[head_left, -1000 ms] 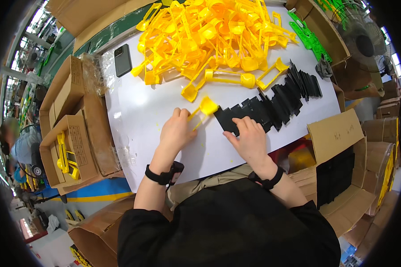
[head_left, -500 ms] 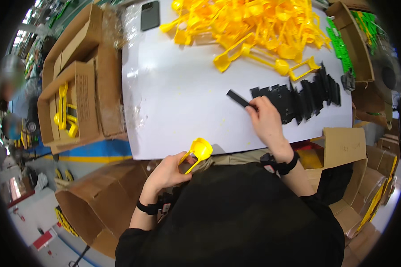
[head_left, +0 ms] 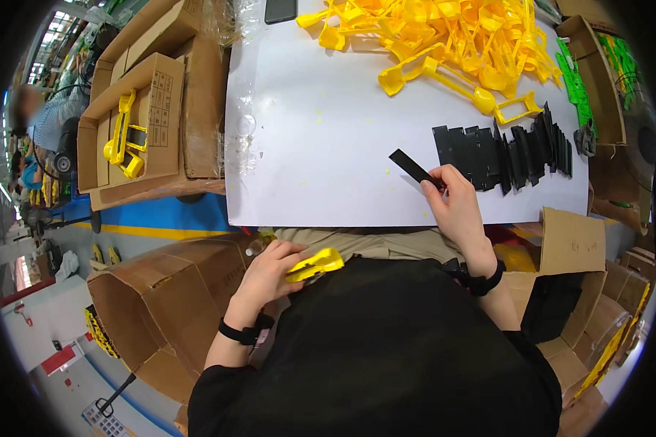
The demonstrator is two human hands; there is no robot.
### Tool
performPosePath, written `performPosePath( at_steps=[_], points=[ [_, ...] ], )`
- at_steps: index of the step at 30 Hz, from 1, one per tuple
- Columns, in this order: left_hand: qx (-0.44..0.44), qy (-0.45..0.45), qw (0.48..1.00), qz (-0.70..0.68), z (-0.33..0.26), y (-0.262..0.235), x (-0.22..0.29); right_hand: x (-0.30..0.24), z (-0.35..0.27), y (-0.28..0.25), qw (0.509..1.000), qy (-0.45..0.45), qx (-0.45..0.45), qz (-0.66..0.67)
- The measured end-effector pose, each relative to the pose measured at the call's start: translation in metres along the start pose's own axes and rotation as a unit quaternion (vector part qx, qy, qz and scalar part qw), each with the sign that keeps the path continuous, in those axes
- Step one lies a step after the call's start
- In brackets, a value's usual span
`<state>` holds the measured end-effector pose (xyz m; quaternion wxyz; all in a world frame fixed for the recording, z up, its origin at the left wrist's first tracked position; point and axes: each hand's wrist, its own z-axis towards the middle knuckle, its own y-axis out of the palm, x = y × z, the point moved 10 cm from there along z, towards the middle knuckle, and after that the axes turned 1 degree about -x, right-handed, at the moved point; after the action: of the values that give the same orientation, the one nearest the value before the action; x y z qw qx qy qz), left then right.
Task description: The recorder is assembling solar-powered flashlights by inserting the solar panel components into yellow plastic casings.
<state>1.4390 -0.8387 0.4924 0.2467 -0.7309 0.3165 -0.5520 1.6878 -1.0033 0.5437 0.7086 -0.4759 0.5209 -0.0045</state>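
Observation:
My left hand is closed around a yellow plastic part with a cupped end, held over my lap in front of the table edge. Between the thumb and fingers of my right hand is a flat black plastic strip, pointing up and to the left above the white tabletop. Just beyond that hand lies a row of black plastic pieces, overlapping and partly standing on edge. A large heap of yellow plastic parts covers the far side of the table.
The white table has a dark phone at its far left. Left of it, an open carton holds a few yellow parts. Green parts lie at the right edge. Large cartons stand beside me, left and right.
The yellow part in my left hand has turned, its cup now seen from the side. My right hand has drawn the black strip back toward me, and the whole view has shifted.

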Motion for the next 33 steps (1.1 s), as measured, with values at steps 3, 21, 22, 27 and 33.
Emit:
performPosePath(
  at_steps=[3,21,22,27,33],
  points=[
    [0.096,-0.009,0.994,-0.052,-0.001,0.004,-0.002,0.012,-0.011,-0.007,0.999,0.016,-0.012,0.046],
    [0.121,0.004,0.807,-0.578,0.189,-0.064,0.123,-0.008,0.038,-0.053,0.869,0.086,0.050,0.484],
    [0.149,0.006,0.802,-0.579,0.193,-0.067,0.118,-0.015,0.040,-0.048,0.859,0.078,0.029,0.505],
    [0.190,0.034,0.804,-0.562,0.210,-0.095,0.104,-0.019,0.059,-0.043,0.900,0.102,0.035,0.423],
    [0.128,0.076,0.875,-0.460,0.218,-0.108,0.104,-0.071,0.109,-0.050,0.975,-0.071,-0.083,0.193]
  ],
)
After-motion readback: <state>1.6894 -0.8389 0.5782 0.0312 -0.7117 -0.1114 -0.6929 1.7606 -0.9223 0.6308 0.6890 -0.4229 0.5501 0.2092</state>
